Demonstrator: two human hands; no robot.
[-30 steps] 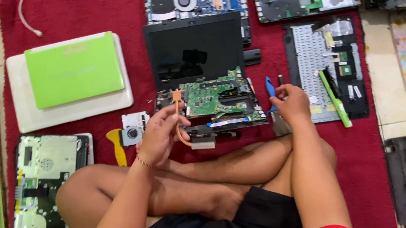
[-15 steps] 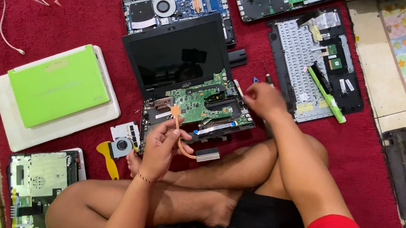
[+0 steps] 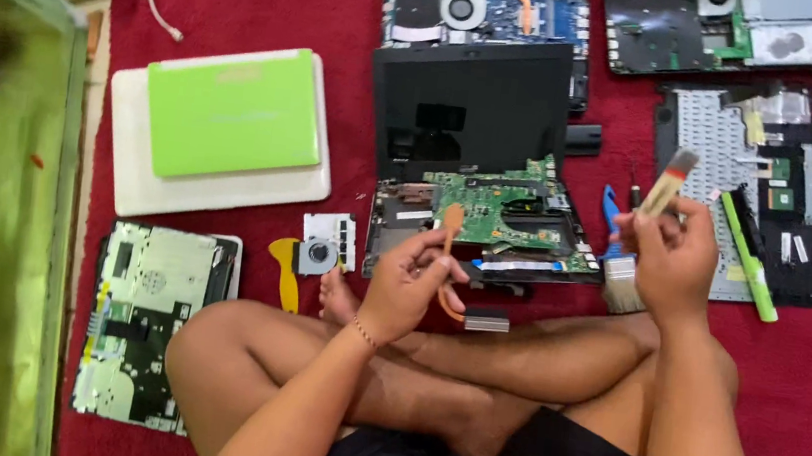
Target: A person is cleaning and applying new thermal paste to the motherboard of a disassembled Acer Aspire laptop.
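Right hand point(image 3: 676, 261) had risen off the laptop point(image 3: 483, 216), fingers gripping a brush point(image 3: 667, 182); left hand point(image 3: 415, 284) fingers pinched copper heatpipe point(image 3: 451, 225), lifted clear for cleaning.

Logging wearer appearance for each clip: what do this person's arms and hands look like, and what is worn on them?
Both arms are bare from shoulder to fingers: no sleeves, no gloves. The left hand has a thin beaded bracelet at the wrist. The right hand shows no bracelet, watch or ring. No tattoos or markings show on either forearm. Whether the left hand has any rings is too small to tell.
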